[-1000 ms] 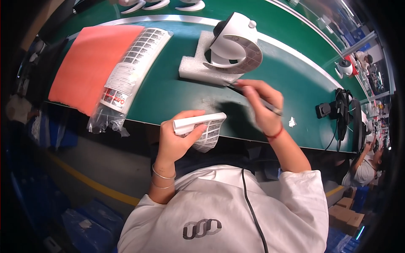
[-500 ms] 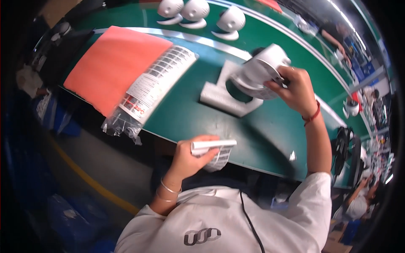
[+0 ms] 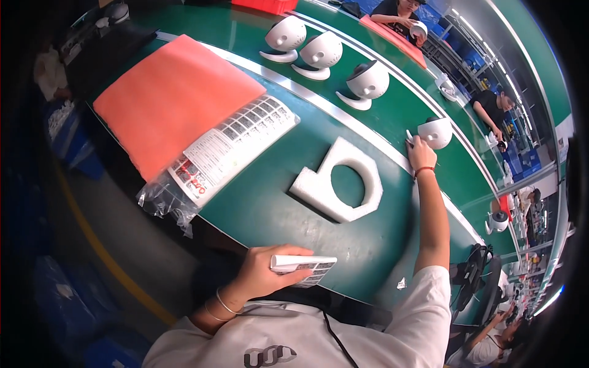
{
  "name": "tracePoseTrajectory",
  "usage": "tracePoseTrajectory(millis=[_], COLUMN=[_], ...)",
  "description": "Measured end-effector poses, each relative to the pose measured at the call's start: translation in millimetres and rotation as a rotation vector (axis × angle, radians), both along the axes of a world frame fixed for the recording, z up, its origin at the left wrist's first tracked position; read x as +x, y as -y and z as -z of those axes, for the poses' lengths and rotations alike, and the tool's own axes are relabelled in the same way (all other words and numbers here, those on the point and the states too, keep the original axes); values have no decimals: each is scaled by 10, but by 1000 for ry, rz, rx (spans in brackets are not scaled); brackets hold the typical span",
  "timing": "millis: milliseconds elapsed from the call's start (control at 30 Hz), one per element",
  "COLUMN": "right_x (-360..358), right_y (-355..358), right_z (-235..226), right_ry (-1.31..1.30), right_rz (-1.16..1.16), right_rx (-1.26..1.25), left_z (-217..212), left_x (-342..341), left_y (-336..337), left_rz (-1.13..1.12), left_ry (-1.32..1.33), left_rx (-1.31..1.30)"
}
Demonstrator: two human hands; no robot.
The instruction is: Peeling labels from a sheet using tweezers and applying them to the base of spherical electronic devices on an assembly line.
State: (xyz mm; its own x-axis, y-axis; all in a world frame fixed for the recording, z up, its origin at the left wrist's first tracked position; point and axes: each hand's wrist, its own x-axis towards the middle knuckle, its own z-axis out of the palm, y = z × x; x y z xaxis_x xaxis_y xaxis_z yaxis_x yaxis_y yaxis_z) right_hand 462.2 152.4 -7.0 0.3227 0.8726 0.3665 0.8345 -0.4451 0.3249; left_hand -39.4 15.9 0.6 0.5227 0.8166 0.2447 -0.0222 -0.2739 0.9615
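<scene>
Green and long, the table (image 3: 276, 202) curves away toward 1 o'clock, where other people work at their own stations. At the near edge, about 6 o'clock, the left hand (image 3: 261, 273) has its grip closed around a small folded sheet of labels (image 3: 305, 268), fingers wrapped over the top. The right hand (image 3: 421, 155) is stretched far out to 1 o'clock, fingertips touching a white round device (image 3: 437, 132) on the grey strip; whether that grip has closed on it or only rests against it I cannot tell, and a thin white tip shows just above the fingers.

With the arm at full reach and the device rounded, it could roll or slide off along the strip if nudged. The label sheet sits over the table edge and could slip free if the hold loosens.

A white foam cradle (image 3: 334, 184) lies empty at centre, directly between the body and the device. Three more white devices (image 3: 319, 52) stand in a row at 12 o'clock. An orange pad (image 3: 165, 98) and a bagged stack of label sheets (image 3: 230, 147) fill 10 o'clock.
</scene>
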Motion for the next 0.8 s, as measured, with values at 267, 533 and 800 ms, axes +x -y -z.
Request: tracePoseTrajectory(millis=[267,533,800], right_x=[-990,-1250,-1891], right_y=[-697,-665,882], right_z=[-173,-512,-1466], right_ry=[-300,-80,-591], right_rz=[-366,-261,-734], right_rx=[-166,44,203], left_z=[0,-7,30], left_x=[94,46,82], left_y=[-10,2,62], left_rz=[-38,-45,-100], left_ry=[59,58,315], left_rx=[-58,-113,-297])
